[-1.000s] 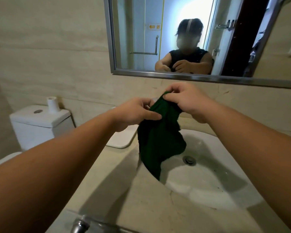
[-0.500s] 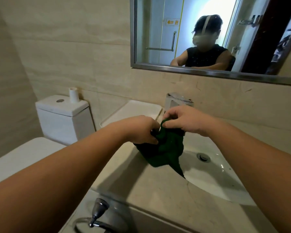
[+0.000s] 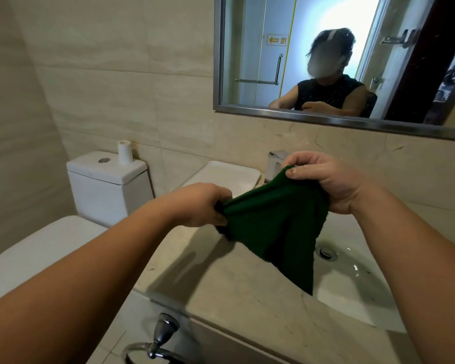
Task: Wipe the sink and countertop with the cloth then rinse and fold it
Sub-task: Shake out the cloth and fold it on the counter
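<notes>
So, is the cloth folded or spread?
Partly spread, not folded: the cloth hangs between left hand and right hand, gripping its top edge.

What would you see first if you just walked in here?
The dark green cloth pops out first, held stretched between the left hand and right hand over the white sink. Then the big mirror on the wall, showing the person's reflection.

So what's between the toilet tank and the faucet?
A white tray lies between the toilet tank and the faucet; the head view shows it.
</notes>
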{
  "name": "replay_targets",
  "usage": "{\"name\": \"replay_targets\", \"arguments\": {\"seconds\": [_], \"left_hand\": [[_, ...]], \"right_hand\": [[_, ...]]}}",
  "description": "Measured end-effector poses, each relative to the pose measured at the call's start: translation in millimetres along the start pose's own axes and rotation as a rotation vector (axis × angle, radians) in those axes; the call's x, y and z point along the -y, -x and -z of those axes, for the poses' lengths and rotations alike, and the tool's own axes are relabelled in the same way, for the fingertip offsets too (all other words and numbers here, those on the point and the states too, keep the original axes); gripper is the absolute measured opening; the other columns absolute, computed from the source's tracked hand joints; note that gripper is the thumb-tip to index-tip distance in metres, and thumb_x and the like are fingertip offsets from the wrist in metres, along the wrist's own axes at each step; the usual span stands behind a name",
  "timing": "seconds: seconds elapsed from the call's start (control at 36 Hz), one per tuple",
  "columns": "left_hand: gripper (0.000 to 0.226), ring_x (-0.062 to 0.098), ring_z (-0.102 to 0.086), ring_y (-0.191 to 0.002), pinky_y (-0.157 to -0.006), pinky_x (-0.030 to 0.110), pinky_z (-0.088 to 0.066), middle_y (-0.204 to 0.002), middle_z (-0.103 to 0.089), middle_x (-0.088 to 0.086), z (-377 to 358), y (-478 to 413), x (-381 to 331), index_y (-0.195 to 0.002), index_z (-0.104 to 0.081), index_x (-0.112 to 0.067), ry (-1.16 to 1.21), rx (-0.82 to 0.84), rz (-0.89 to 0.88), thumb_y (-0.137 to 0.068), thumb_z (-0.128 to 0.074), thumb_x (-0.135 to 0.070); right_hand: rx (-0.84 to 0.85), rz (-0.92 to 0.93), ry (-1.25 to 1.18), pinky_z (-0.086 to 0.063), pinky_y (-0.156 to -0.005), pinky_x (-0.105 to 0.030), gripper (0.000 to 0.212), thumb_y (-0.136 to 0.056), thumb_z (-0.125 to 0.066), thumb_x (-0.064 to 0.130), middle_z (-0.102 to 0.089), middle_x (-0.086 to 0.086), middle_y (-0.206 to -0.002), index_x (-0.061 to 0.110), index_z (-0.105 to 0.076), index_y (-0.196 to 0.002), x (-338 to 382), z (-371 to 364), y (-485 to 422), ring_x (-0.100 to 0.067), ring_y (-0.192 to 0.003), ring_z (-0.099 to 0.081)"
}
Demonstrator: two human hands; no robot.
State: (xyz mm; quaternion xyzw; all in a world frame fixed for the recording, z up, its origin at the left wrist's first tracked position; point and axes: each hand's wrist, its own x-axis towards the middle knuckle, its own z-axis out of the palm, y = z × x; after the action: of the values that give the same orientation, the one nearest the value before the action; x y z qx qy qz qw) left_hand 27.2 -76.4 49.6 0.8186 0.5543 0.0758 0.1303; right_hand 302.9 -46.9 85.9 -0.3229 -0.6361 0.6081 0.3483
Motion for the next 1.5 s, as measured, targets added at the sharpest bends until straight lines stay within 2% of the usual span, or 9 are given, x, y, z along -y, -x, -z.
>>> {"name": "replay_targets", "arguments": {"seconds": [0.25,0.42,0.56,0.72,0.83,1.03,1.11,1.31,1.5], "left_hand": [[0.005,0.022,-0.063,-0.082,-0.072,0.046,-0.058,-0.091,-0.063,0.003,51,19,-18,-0.111,-0.05,-0.02,0.25,-0.693,0.088,-0.106,-0.051,-0.019],[0.007,0.019,-0.069,-0.083,-0.068,0.041,-0.064,-0.094,-0.068,0.001,57,31,2,-0.107,-0.061,-0.024,0.273,-0.518,0.16,-0.104,-0.061,-0.03],[0.023,0.018,-0.067,-0.071,-0.059,0.029,-0.043,-0.075,-0.07,-0.004,77,44,33,-0.084,-0.071,-0.026,0.18,-0.391,0.218,-0.082,-0.087,-0.042],[0.008,0.018,-0.07,-0.083,-0.067,0.028,-0.051,-0.088,-0.076,0.0,80,46,67,-0.088,-0.076,-0.027,0.086,-0.223,0.325,-0.091,-0.08,-0.022],[0.006,0.019,-0.07,-0.08,-0.06,0.028,-0.049,-0.092,-0.075,0.005,58,38,76,-0.099,-0.076,-0.018,0.296,-0.448,0.373,-0.097,-0.074,-0.023],[0.004,0.022,-0.071,-0.068,-0.062,0.036,-0.059,-0.08,-0.075,0.008,69,38,79,-0.094,-0.073,-0.012,0.818,-0.814,0.199,-0.093,-0.076,-0.01],[0.014,0.014,-0.07,-0.064,-0.057,0.029,-0.056,-0.075,-0.073,0.003,82,56,80,-0.087,-0.075,-0.017,0.703,-0.667,0.119,-0.092,-0.075,-0.005],[0.017,0.033,-0.077,-0.091,-0.075,0.037,-0.062,-0.099,-0.079,0.018,59,93,81,-0.098,-0.078,-0.004,0.554,0.415,0.347,-0.082,-0.078,0.0],[0.013,0.039,-0.073,-0.107,-0.088,0.052,-0.064,-0.114,-0.076,0.017,3,95,97,-0.106,-0.076,-0.007,0.569,0.365,0.507,-0.096,-0.07,-0.002]], "right_hand": [[-0.205,0.217,-0.295,-0.061,-0.066,-0.032,0.022,-0.093,-0.054,-0.002,-0.067,-0.009,-0.072,0.011,-0.066,-0.081,21,-11,-1,-0.02,-0.065,-0.065],[-0.266,0.175,-0.154,-0.056,-0.054,-0.024,0.02,-0.096,-0.058,-0.001,-0.065,-0.007,-0.07,0.011,-0.065,-0.083,19,-15,-5,-0.016,-0.062,-0.064],[-0.339,0.122,-0.027,-0.04,-0.039,-0.02,0.022,-0.093,-0.068,0.008,-0.066,-0.001,-0.065,0.019,-0.072,-0.074,11,-9,-7,-0.013,-0.055,-0.061],[-0.411,0.011,0.122,-0.042,-0.05,-0.025,0.009,-0.088,-0.075,0.014,-0.068,-0.005,-0.072,0.018,-0.073,-0.08,2,-15,-19,-0.017,-0.062,-0.061],[-0.536,0.023,0.358,-0.039,-0.041,-0.022,0.011,-0.093,-0.072,0.024,-0.064,-0.006,-0.079,0.014,-0.072,-0.098,-7,-17,-34,-0.014,-0.062,-0.057],[-0.56,0.209,0.283,-0.045,-0.064,-0.036,0.006,-0.091,-0.073,0.022,-0.073,-0.01,-0.086,0.019,-0.078,-0.09,16,-16,-36,-0.025,-0.082,-0.061],[-0.449,0.184,0.259,-0.041,-0.065,-0.034,0.007,-0.088,-0.076,0.018,-0.071,-0.005,-0.082,0.021,-0.08,-0.083,29,-18,-22,-0.026,-0.085,-0.058],[0.232,-0.359,0.535,-0.058,-0.074,-0.031,0.011,-0.08,-0.075,0.011,-0.076,-0.011,-0.097,0.011,-0.078,-0.091,12,-36,10,-0.022,-0.089,-0.074],[0.306,-0.56,0.672,-0.051,-0.063,-0.028,0.01,-0.094,-0.071,0.011,-0.076,-0.005,-0.093,0.018,-0.079,-0.093,-53,-40,8,-0.015,-0.08,-0.07]]}}
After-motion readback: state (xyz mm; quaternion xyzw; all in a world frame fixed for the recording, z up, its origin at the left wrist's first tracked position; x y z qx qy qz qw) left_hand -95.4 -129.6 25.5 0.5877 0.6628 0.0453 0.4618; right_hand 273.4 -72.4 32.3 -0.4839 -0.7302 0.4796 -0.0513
